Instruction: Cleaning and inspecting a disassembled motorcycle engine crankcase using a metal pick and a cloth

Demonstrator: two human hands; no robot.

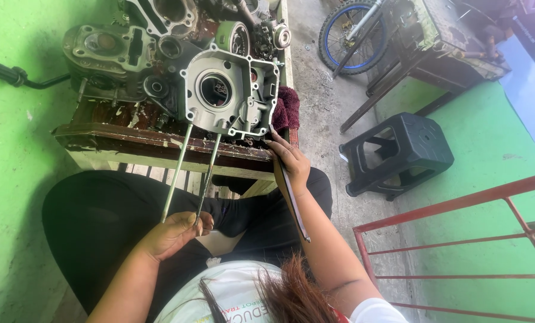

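Motorcycle repair workshop: engine cases [228, 93] on bench (wheel [351, 33] nearby).

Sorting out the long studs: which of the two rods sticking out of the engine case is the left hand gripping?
The darker right-hand rod; the left hand pinches its free end, while the lighter rod ends just beside the knuckles.

Left hand [174, 233] curled (fingers closed); right hand [291, 160] extended

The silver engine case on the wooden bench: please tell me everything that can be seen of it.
The silver engine case looks like bare cast metal, grey and dull, with a large round opening in the middle and small bolt holes along its rim. It stands on the worn wooden bench, its open face toward the person. Two long thin rods reach down from its lower edge to the left hand, whose fingers touch their ends. The right hand rests at its lower right corner. Other dirty engine parts crowd behind it.
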